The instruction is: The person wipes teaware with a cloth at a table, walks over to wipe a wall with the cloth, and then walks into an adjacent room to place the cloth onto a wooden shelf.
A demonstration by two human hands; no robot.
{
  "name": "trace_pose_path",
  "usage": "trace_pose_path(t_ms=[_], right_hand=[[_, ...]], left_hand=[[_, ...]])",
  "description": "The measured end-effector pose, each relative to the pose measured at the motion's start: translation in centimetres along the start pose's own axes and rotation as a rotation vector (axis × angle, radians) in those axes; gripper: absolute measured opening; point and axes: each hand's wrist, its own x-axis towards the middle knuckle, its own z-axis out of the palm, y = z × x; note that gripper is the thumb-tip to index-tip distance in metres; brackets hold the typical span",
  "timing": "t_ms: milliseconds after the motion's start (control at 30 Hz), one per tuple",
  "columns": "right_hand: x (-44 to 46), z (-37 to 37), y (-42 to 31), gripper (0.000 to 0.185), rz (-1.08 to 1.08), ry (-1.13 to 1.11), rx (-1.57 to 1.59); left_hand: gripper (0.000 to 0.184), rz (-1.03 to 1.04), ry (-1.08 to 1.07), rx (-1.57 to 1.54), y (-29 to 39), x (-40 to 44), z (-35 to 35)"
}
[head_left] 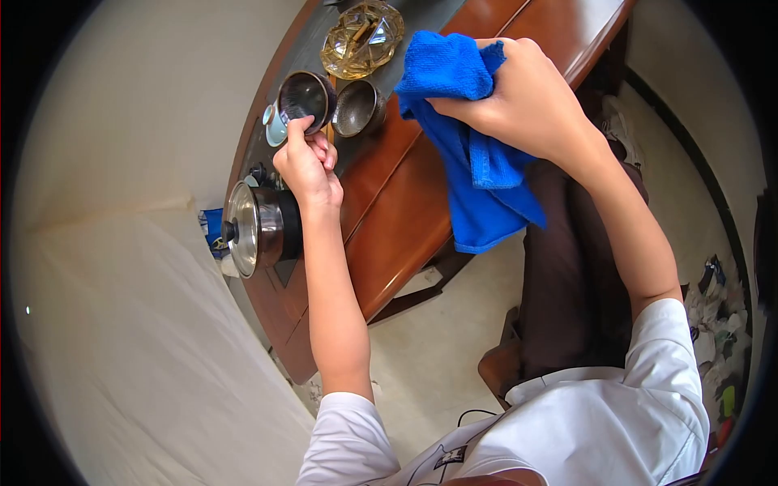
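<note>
My left hand (310,170) pinches the rim of a small dark brown tea bowl (301,91), thumb on the inside and fingers curled beneath. The bowl is tilted, so its glossy inside shows. Right beside it is a second dark bowl (356,109), apart from my hand. My right hand (527,101) is closed around a bunched blue cloth (450,69), whose loose end hangs down over the wooden table (405,194). The cloth and the held bowl do not touch. Some fingers of my right hand are hidden by the cloth.
An amber glass ashtray (381,40) stands at the far end of the dark tray inlay. A pale celadon vessel (275,130) is partly behind the held bowl. A glass-lidded steel pot (267,227) sits near my left forearm. Assorted clutter (717,324) lies on the floor at right.
</note>
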Motion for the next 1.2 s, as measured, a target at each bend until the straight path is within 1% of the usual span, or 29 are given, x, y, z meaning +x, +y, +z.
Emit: trace_pose_path(t_ms=[133, 333, 433, 533, 633, 733, 800, 833, 900, 933, 967, 1000, 1033, 1067, 1100, 1133, 1167, 1200], right_hand=[[0.2, 0.2, 0.3, 0.043, 0.023, -0.014, -0.02], [0.3, 0.6, 0.7, 0.043, 0.026, -0.007, 0.029], [0.4, 0.7, 1.0, 0.043, 0.012, -0.004, 0.035], [0.6, 0.7, 1.2, 0.041, 0.008, -0.005, 0.018], [0.6, 0.5, 0.9, 0.043, 0.039, -0.007, 0.003], [0.3, 1.8, 1.2, 0.048, -0.038, 0.192, -0.105], [0.0, 1.7, 0.9, 0.042, -0.025, 0.213, -0.099], [-0.2, 1.6, 0.7, 0.042, -0.02, 0.224, -0.095], [-0.2, 1.7, 0.7, 0.04, -0.116, 0.278, -0.095], [-0.2, 1.8, 0.7, 0.039, -0.172, 0.296, -0.094], [-0.4, 1.8, 0.6, 0.04, -0.192, 0.282, -0.093], [-0.4, 2.0, 1.0, 0.041, -0.294, 0.29, -0.188], [-0.3, 1.9, 1.2, 0.042, -0.403, 0.292, -0.282], [-0.4, 1.4, 0.8, 0.044, -0.451, 0.215, -0.289], [-0.6, 1.3, -0.1, 0.044, -0.506, 0.221, -0.329], [-0.6, 1.0, -0.4, 0.042, -0.542, 0.173, -0.363], [-0.7, 0.8, -0.4, 0.04, -0.574, 0.132, -0.397], [-1.1, 0.7, -0.9, 0.036, -0.514, 0.041, -0.41]], left_hand=[[0.034, -0.114, -0.123, 0.051, -0.3, 0.0, -0.4], [0.032, -0.355, -0.274, -0.037, -0.2, 0.6, -1.1], [0.033, -0.371, -0.274, 0.032, -0.1, 1.0, -1.3], [0.044, -0.371, -0.251, 0.066, 0.3, 0.5, -0.7], [0.044, -0.386, -0.208, -0.024, -0.3, 1.0, -0.7], [0.044, -0.303, -0.221, 0.029, -0.8, 1.2, -0.7], [0.044, -0.262, -0.219, 0.049, -1.2, 1.3, -0.7], [0.045, -0.247, -0.217, 0.035, -1.3, 1.3, -0.6], [0.048, -0.216, -0.203, 0.004, -1.5, 1.4, -0.6], [0.048, -0.2, -0.2, -0.102, -1.8, 1.7, -0.7], [0.045, -0.097, -0.174, -0.045, -2.4, 1.9, -0.6], [0.046, -0.002, -0.101, 0.042, -2.4, 1.2, 0.1], [0.048, 0.08, -0.017, 0.125, -2.5, 0.5, 0.7], [0.052, 0.143, 0.017, 0.177, -2.6, 0.4, 0.7], [0.057, 0.197, 0.053, 0.232, -2.8, 0.3, 0.4], [0.065, 0.259, 0.108, 0.332, -2.6, 0.0, 0.4], [0.062, 0.285, 0.127, 0.403, -2.2, -0.6, 0.5], [0.058, 0.311, 0.155, 0.403, -2.9, -0.3, 0.1]])
